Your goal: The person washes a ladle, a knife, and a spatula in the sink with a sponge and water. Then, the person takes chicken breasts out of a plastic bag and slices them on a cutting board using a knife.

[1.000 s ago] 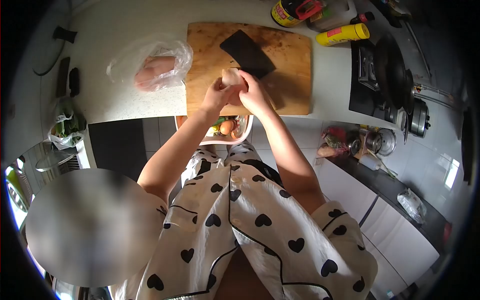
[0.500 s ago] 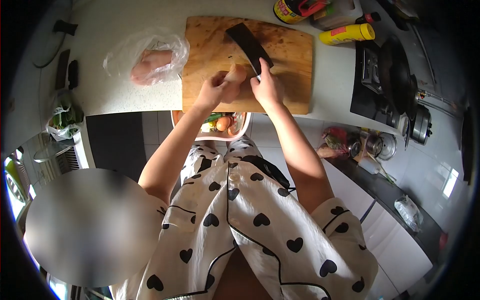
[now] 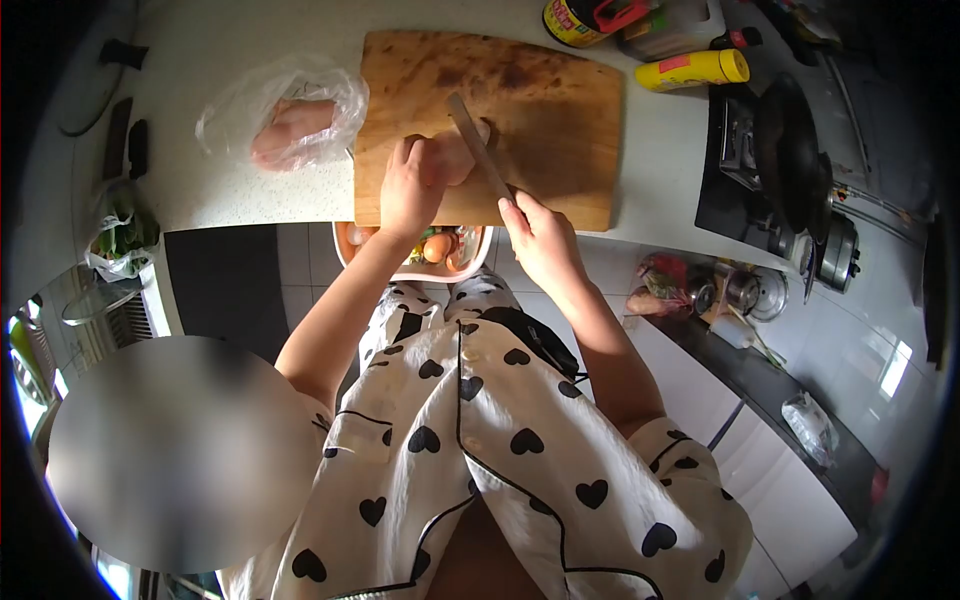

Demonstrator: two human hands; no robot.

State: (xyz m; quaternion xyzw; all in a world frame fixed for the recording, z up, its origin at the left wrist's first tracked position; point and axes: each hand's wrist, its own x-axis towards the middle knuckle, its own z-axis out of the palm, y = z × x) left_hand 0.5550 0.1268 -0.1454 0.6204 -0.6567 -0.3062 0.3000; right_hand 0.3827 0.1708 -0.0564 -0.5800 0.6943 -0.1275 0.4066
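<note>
On the wooden cutting board (image 3: 560, 130) lies a pale pink piece of raw meat (image 3: 456, 160) that looks like chicken breast. My left hand (image 3: 412, 180) holds it from the left, fingers curled over its near side. A kitchen knife (image 3: 478, 145) with a broad blade is gripped by its handle in my right hand (image 3: 545, 235). The blade stands on edge and crosses the meat's right part, its tip pointing away from me. Whether it has cut into the meat I cannot tell. The handle is mostly hidden by my fingers.
A clear plastic bag (image 3: 345, 95) with more raw meat (image 3: 292, 132) lies left of the board. A bin (image 3: 485, 262) with eggshells and scraps stands below the counter edge. At the back right are a yellow bottle (image 3: 692, 70) and a jar (image 3: 572, 22); further right, a wok (image 3: 785, 150).
My left hand has lowered the meat onto the board and turned over it. My right hand has turned the knife from showing its flat side to edge-down across the meat.
</note>
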